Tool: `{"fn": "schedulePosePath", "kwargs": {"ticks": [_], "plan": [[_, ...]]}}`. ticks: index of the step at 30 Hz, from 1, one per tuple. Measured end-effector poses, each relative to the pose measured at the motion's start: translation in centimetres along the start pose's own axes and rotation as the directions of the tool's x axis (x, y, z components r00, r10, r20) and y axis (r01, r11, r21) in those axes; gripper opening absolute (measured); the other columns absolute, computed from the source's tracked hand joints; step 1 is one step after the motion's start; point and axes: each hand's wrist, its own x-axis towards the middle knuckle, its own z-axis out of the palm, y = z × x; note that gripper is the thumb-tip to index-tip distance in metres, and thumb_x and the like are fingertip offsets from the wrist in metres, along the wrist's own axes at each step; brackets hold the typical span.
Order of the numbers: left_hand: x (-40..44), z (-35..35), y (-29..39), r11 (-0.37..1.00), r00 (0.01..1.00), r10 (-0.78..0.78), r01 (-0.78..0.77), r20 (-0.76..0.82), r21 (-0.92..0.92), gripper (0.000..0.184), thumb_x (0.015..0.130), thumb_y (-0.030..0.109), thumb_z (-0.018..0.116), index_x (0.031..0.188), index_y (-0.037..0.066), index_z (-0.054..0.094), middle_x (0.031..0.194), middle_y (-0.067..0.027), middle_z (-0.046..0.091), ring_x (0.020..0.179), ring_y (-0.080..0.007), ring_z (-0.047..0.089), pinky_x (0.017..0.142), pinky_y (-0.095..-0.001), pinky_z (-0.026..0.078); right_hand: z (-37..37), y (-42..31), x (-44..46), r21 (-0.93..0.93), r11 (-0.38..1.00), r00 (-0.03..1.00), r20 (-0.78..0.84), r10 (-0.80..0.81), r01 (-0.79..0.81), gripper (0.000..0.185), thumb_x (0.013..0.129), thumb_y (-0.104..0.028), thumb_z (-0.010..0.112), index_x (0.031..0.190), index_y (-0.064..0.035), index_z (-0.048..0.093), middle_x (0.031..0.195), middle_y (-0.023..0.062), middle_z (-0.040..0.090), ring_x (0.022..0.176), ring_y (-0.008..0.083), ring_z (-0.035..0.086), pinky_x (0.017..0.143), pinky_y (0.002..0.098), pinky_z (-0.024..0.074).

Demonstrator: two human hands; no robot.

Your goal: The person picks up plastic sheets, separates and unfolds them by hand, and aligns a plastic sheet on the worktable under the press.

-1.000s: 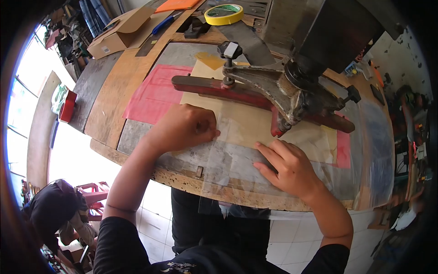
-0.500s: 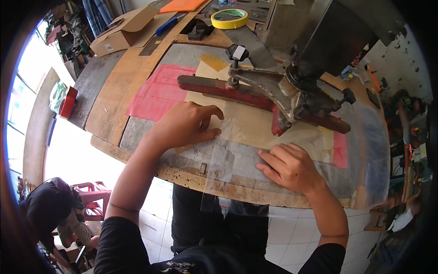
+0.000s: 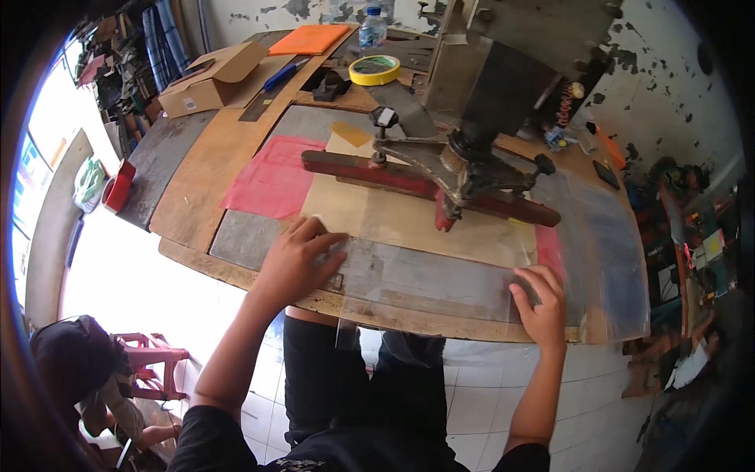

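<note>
My left hand (image 3: pixel 297 258) rests at the near left edge of the clear plastic sheet (image 3: pixel 409 271), fingers apart. At the sheet's right side, my right hand (image 3: pixel 541 307) has its thumb and fingers spread, with the fingertips near the plastic. The sheet overhangs the table's front edge. Beyond both hands lies cream-coloured material (image 3: pixel 338 206), with a pink sheet (image 3: pixel 275 177) to its left. Across the cream material stretches the red and dark bar (image 3: pixel 377 175) of a machine. Whether either hand touches the plastic is hard to tell.
The machine's dark column (image 3: pixel 503 90) stands behind the bar. Farther back are yellow tape (image 3: pixel 374 69), a blue cutter (image 3: pixel 283 75), a cardboard box (image 3: pixel 208 82) and a bottle (image 3: pixel 373 30). A person (image 3: pixel 82 354) is low at the left. Red tape (image 3: pixel 119 187) sits by the left edge.
My right hand has moved right and my left hand has come nearer to the table's front edge. The view has shifted, showing more wall at the back.
</note>
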Motion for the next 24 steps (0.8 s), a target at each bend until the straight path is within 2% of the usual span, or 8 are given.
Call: {"fn": "schedulePosePath", "kwargs": {"ticks": [1,3,4,6,8,11,20,24], "plan": [[-0.7,0.1,0.2,0.999,0.997,-0.037,0.034,-0.063,-0.038,0.030,0.090,0.023,0.080,0.116,0.008,0.080,0.101,-0.0118,0.068,0.098,-0.0313,0.069,0.089,-0.0436,0.055,0.1,0.6,-1.3,-0.001,0.999,0.994,-0.091,0.053,-0.053,0.026,0.090,-0.011,0.081,0.114,-0.0023,0.077,0.108,0.0115,0.072,0.101,0.0332,0.070,0.091,0.0410,0.0545],[-1.3,0.1,0.5,0.994,0.992,-0.064,0.053,-0.109,-0.095,0.030,0.089,0.024,0.080,0.114,0.007,0.080,0.101,-0.0131,0.068,0.099,-0.0327,0.068,0.090,-0.0440,0.055,-0.2,1.0,-3.0,-0.019,0.994,0.968,-0.231,0.102,-0.110,0.028,0.094,-0.009,0.077,0.121,-0.0014,0.075,0.119,0.0136,0.073,0.110,0.0336,0.070,0.099,0.0401,0.0532],[-1.8,-0.1,0.6,0.986,0.984,-0.099,0.077,-0.148,-0.150,0.032,0.089,0.026,0.081,0.113,0.005,0.079,0.102,-0.0144,0.068,0.100,-0.0341,0.068,0.091,-0.0445,0.054,-0.1,1.0,-3.6,-0.009,0.994,0.968,-0.230,0.100,-0.105,0.028,0.094,-0.009,0.077,0.121,-0.0014,0.075,0.119,0.0136,0.073,0.110,0.0336,0.070,0.099,0.0401,0.0532],[-1.9,-0.1,1.0,0.982,0.978,-0.119,0.089,-0.174,-0.169,0.029,0.092,0.028,0.080,0.110,0.005,0.080,0.101,-0.0132,0.068,0.101,-0.0336,0.067,0.093,-0.0444,0.053,0.4,1.0,-4.0,0.105,0.976,0.929,-0.302,0.214,-0.191,0.024,0.097,-0.009,0.075,0.119,0.0004,0.074,0.119,0.0141,0.073,0.110,0.0329,0.071,0.099,0.0406,0.0533],[-2.1,0.1,1.0,0.977,0.967,-0.148,0.110,-0.208,-0.185,0.027,0.094,0.030,0.079,0.107,0.006,0.080,0.100,-0.0120,0.068,0.102,-0.0331,0.066,0.095,-0.0444,0.052,0.8,1.6,-4.2,0.131,0.968,0.932,-0.269,0.244,-0.215,0.022,0.099,-0.010,0.074,0.117,0.0020,0.074,0.116,0.0144,0.074,0.109,0.0313,0.071,0.099,0.0400,0.0534],[-2.1,-0.1,0.7,0.972,0.976,-0.128,0.089,-0.173,-0.217,0.027,0.098,0.030,0.075,0.106,0.005,0.081,0.102,-0.0127,0.069,0.106,-0.0334,0.065,0.096,-0.0449,0.052,1.1,1.9,-4.2,0.193,0.937,0.892,-0.301,0.338,-0.290,0.020,0.100,-0.012,0.074,0.114,0.0029,0.074,0.110,0.0140,0.075,0.104,0.0281,0.072,0.096,0.0381,0.0536],[-2.4,0.3,-0.4,0.978,0.981,-0.056,0.017,-0.184,-0.208,0.030,0.103,0.029,0.067,0.105,0.002,0.080,0.104,-0.0153,0.069,0.108,-0.0359,0.064,0.099,-0.0453,0.050,0.8,2.1,-4.6,0.191,0.949,0.912,-0.284,0.296,-0.249,0.020,0.102,-0.014,0.073,0.112,0.0020,0.075,0.108,0.0133,0.075,0.103,0.0283,0.072,0.095,0.0372,0.0533],[-2.5,0.7,-1.0,0.977,0.980,-0.041,-0.002,-0.197,-0.214,0.032,0.104,0.029,0.064,0.105,0.001,0.080,0.104,-0.0164,0.069,0.109,-0.0370,0.063,0.100,-0.0460,0.049,0.7,1.9,-4.6,0.228,0.934,0.904,-0.270,0.332,-0.275,0.020,0.102,-0.016,0.072,0.112,0.0011,0.076,0.108,0.0128,0.076,0.104,0.0276,0.072,0.095,0.0372,0.0527]]}}
